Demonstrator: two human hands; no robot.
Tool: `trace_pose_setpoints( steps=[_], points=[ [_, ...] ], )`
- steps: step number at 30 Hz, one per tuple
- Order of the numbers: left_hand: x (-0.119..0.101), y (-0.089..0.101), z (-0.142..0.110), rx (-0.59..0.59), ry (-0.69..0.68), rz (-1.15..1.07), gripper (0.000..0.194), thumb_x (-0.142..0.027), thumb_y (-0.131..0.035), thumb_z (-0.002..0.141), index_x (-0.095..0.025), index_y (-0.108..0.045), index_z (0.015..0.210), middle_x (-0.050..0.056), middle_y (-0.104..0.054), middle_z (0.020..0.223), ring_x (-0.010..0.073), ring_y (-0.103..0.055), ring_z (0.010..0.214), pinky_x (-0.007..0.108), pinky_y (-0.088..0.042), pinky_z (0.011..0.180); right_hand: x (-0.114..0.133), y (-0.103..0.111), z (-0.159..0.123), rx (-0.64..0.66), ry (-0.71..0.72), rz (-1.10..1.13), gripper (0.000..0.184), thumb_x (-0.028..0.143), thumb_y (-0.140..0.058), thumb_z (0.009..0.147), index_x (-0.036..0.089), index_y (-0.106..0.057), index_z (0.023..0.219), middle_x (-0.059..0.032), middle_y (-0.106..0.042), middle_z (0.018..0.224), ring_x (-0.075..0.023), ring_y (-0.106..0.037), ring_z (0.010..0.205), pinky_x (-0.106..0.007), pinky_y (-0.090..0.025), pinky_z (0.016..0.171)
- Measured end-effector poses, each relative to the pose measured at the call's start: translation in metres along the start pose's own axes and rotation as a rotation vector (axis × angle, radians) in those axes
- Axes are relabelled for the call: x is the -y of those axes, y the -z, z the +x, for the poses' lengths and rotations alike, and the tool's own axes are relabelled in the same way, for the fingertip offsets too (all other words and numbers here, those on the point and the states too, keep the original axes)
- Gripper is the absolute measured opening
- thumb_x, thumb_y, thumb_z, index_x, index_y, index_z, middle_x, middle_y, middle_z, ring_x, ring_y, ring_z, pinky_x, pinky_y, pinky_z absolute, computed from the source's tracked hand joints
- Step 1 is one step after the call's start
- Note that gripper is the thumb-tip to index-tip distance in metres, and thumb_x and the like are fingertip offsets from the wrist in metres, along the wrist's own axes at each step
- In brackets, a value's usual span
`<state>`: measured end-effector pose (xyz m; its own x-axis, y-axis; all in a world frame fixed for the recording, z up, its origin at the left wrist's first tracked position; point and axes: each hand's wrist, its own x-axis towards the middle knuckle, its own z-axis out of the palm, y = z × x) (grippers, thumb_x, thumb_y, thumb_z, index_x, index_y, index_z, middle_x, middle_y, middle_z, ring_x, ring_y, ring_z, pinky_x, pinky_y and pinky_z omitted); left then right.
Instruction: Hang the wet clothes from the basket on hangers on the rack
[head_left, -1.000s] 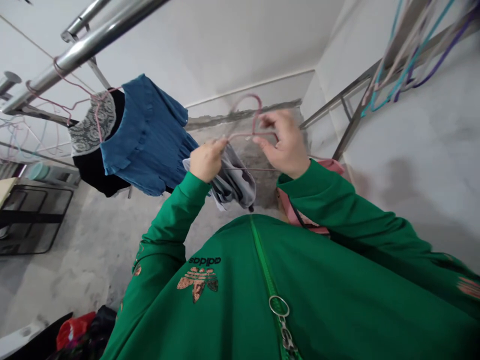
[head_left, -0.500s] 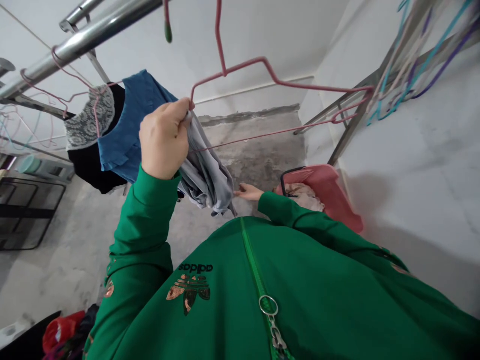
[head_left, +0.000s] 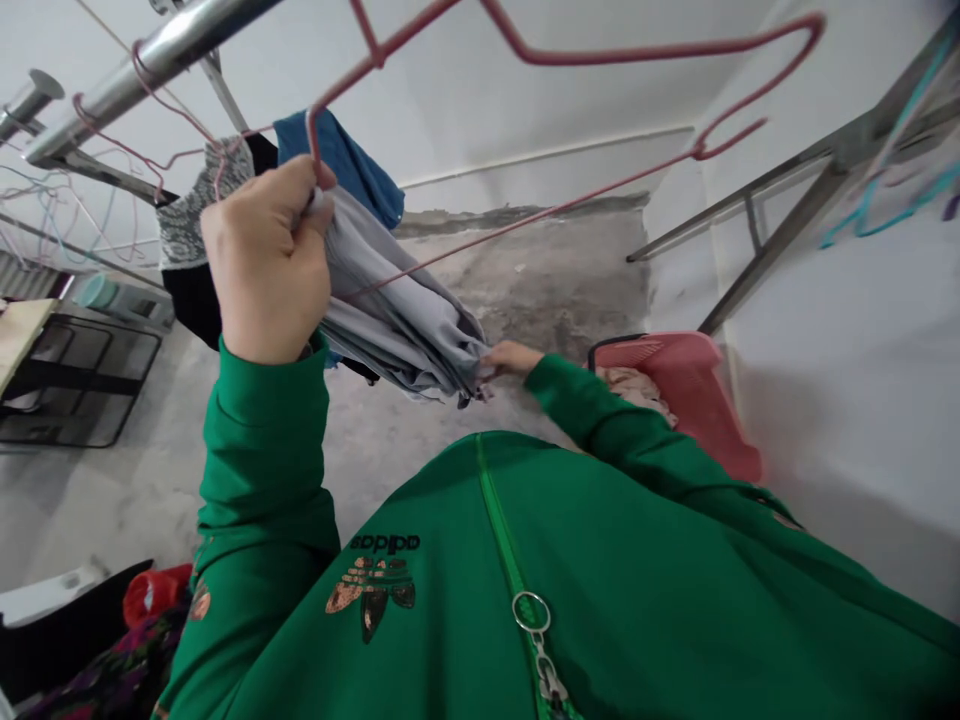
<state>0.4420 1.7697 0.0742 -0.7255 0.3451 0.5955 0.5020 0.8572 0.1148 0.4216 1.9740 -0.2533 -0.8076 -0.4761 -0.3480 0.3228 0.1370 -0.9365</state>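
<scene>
My left hand [head_left: 266, 260] is raised and shut around a folded grey garment [head_left: 397, 310] and the end of a pink wire hanger [head_left: 637, 52]. The hanger's hook runs out of view above, and its long lower wire lies across the cloth. My right hand [head_left: 510, 358] is low, its fingertips at the garment's lower end. The cloth hides part of those fingers. Green sleeves cover both my arms.
A steel drying rail [head_left: 150, 40] overhead carries a blue top [head_left: 337, 155] and a black garment with a lace collar [head_left: 202, 175]. A pink basket [head_left: 660, 345] holding cloth stands by the right wall. Below left are a black wire rack [head_left: 82, 385] and a red bag [head_left: 150, 592].
My left hand has lifted the grey garment and hanger higher and closer to the camera. My right hand, earlier on the hanger and then lower down, has come to the garment's lower end.
</scene>
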Motion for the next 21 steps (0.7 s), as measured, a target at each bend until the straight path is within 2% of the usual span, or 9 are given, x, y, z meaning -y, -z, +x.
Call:
trace_pose_setpoints(
  steps=[2,3,5,6,8,12,14,16,21],
  points=[
    [0.007,0.006,-0.003,-0.001,0.047,0.022,0.027,-0.013,-0.056,0.080,-0.014,-0.072,0.102,-0.001,-0.067,0.084,0.0120,-0.060,0.079,0.024,-0.048,0.078,0.018,0.046,-0.007,-0.049,0.005,0.063,0.034,0.045,-0.057,0.085,0.015,-0.062,0.073,-0.0083,-0.068,0.069,-0.0187,-0.063,0.071,-0.034,-0.055,0.070],
    [0.009,0.009,-0.003,-0.003,0.065,0.034,0.027,-0.014,-0.057,0.080,-0.014,-0.072,0.102,-0.001,-0.066,0.082,0.0115,-0.059,0.077,0.024,-0.049,0.077,0.024,0.066,-0.010,-0.114,0.043,0.108,0.036,0.049,-0.047,0.091,0.018,-0.061,0.080,-0.0063,-0.070,0.078,-0.0170,-0.064,0.080,-0.033,-0.054,0.075],
    [0.010,0.016,-0.004,-0.008,0.084,0.033,0.028,-0.015,-0.056,0.079,-0.013,-0.073,0.102,-0.001,-0.065,0.082,0.0121,-0.058,0.078,0.027,-0.050,0.079,0.027,0.087,-0.013,-0.302,0.131,0.235,0.041,0.054,-0.033,0.097,0.022,-0.056,0.089,-0.0040,-0.070,0.093,-0.0143,-0.061,0.098,-0.032,-0.052,0.081],
    [0.009,0.019,-0.003,-0.005,0.086,0.026,0.030,-0.015,-0.055,0.079,-0.012,-0.072,0.103,0.000,-0.065,0.083,0.0132,-0.058,0.080,0.030,-0.050,0.081,0.023,0.088,-0.013,-0.373,0.153,0.262,0.042,0.056,-0.029,0.098,0.023,-0.054,0.094,-0.0034,-0.069,0.099,-0.0129,-0.058,0.105,-0.031,-0.051,0.084],
    [0.004,0.024,-0.002,0.001,0.070,0.013,0.033,-0.015,-0.053,0.079,-0.011,-0.072,0.106,0.001,-0.064,0.087,0.0161,-0.060,0.085,0.035,-0.050,0.084,0.005,0.071,-0.007,-0.434,0.124,0.227,0.043,0.060,-0.034,0.095,0.022,-0.053,0.101,-0.0049,-0.067,0.107,-0.0127,-0.053,0.111,-0.031,-0.049,0.089],
    [-0.009,0.023,0.002,0.050,0.004,0.000,0.034,-0.018,-0.053,0.081,-0.013,-0.071,0.109,0.001,-0.063,0.090,0.0184,-0.062,0.088,0.038,-0.050,0.086,-0.042,0.005,0.019,-0.322,-0.025,0.080,0.040,0.046,-0.060,0.084,0.016,-0.055,0.110,-0.0113,-0.062,0.120,-0.0186,-0.052,0.116,-0.036,-0.043,0.101],
    [-0.015,0.021,0.004,0.081,-0.017,-0.008,0.033,-0.019,-0.052,0.082,-0.015,-0.071,0.109,0.000,-0.063,0.087,0.0185,-0.063,0.089,0.038,-0.050,0.085,-0.056,-0.023,0.034,-0.211,-0.062,0.063,0.037,0.037,-0.062,0.082,0.013,-0.059,0.110,-0.0130,-0.063,0.122,-0.0218,-0.053,0.117,-0.038,-0.041,0.105],
    [-0.020,0.021,0.005,0.091,-0.034,0.001,0.033,-0.018,-0.052,0.082,-0.015,-0.071,0.108,0.000,-0.063,0.087,0.0187,-0.063,0.089,0.037,-0.051,0.084,-0.061,-0.040,0.047,-0.063,-0.083,0.045,0.031,0.030,-0.065,0.077,0.012,-0.065,0.103,-0.0117,-0.067,0.114,-0.0241,-0.057,0.112,-0.040,-0.041,0.105],
    [-0.023,0.033,-0.002,0.074,0.027,0.091,0.033,-0.020,-0.052,0.083,-0.019,-0.071,0.110,-0.002,-0.061,0.087,0.0173,-0.063,0.088,0.038,-0.051,0.084,-0.061,-0.051,0.057,0.338,-0.080,0.039,0.021,0.020,-0.076,0.057,0.013,-0.070,0.075,-0.0033,-0.071,0.075,-0.0229,-0.065,0.083,-0.042,-0.050,0.092]
  ],
)
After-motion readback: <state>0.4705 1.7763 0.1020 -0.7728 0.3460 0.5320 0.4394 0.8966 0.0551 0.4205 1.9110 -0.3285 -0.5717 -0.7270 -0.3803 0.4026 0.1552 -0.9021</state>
